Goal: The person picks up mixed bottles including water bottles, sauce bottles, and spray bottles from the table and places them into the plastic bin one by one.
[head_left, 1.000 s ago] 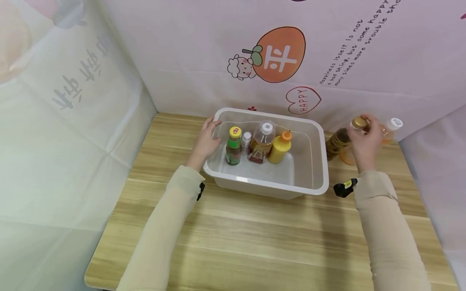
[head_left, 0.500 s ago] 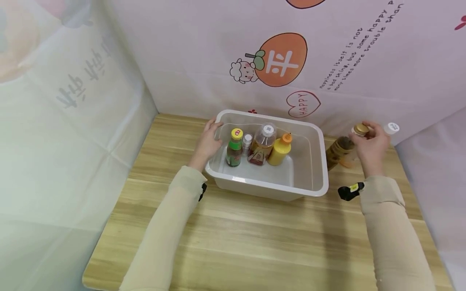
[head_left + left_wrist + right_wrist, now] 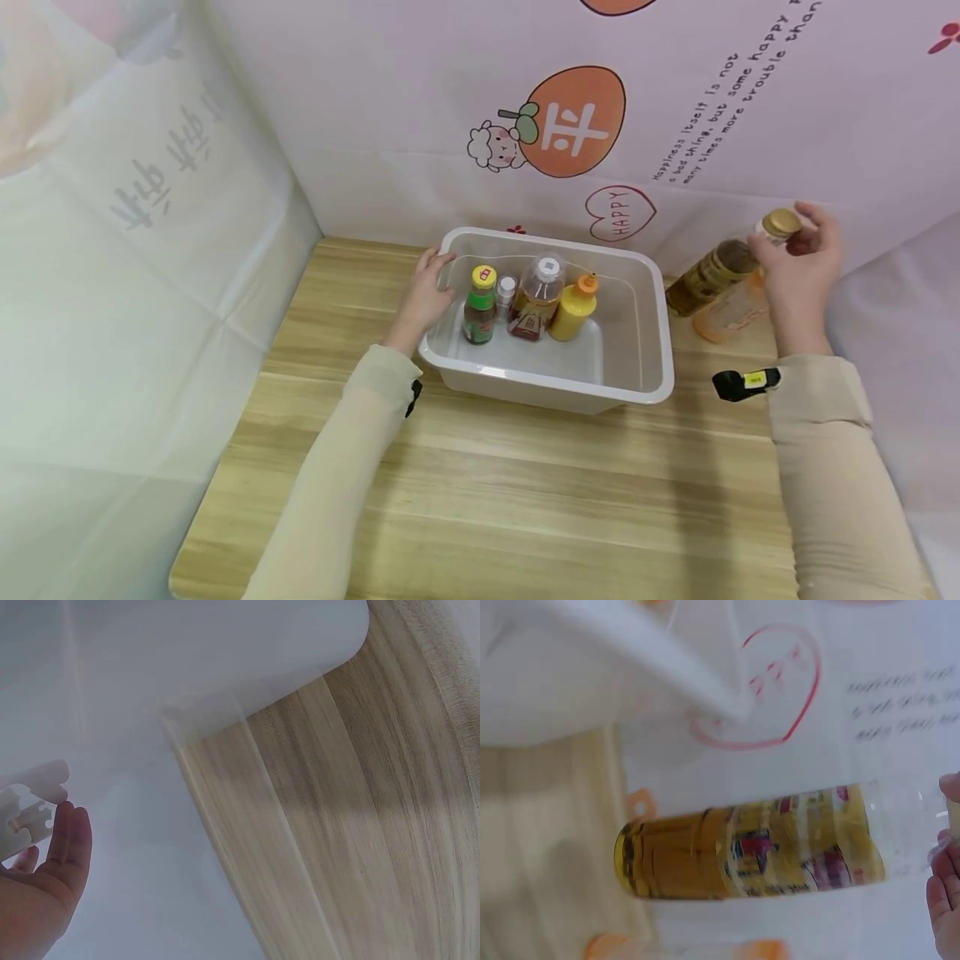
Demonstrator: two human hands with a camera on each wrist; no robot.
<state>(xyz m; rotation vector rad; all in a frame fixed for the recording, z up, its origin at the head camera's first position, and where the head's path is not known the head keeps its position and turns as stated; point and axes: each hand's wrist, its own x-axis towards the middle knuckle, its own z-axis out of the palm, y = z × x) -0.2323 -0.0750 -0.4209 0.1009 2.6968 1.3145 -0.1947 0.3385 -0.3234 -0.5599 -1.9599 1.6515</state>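
Note:
My right hand (image 3: 802, 271) grips a tall clear bottle of amber liquid (image 3: 697, 287) by its neck, just under the gold cap. In the right wrist view this labelled bottle (image 3: 780, 844) is tilted, its base out past the tub's right side and over the table edge in that view. At the left end of the white plastic tub (image 3: 540, 383), my left hand (image 3: 423, 300) holds the rim, thumb on the inner side. The left wrist view shows its fingers (image 3: 71, 832) at the tub's cut-out handle (image 3: 34, 802).
Inside the tub stand a yellow-capped bottle (image 3: 480, 317), a small white-capped jar (image 3: 506, 292), a clear bottle of brown liquid (image 3: 536, 304) and a yellow squeeze bottle (image 3: 573, 312). A clear bottle with orange parts (image 3: 723, 317) is partly behind the held one. Printed cloth walls (image 3: 420, 108) surround the table.
My right hand has moved right and up with the amber bottle, which leans more now. The left hand stays on the tub's rim; the tub's contents are unchanged.

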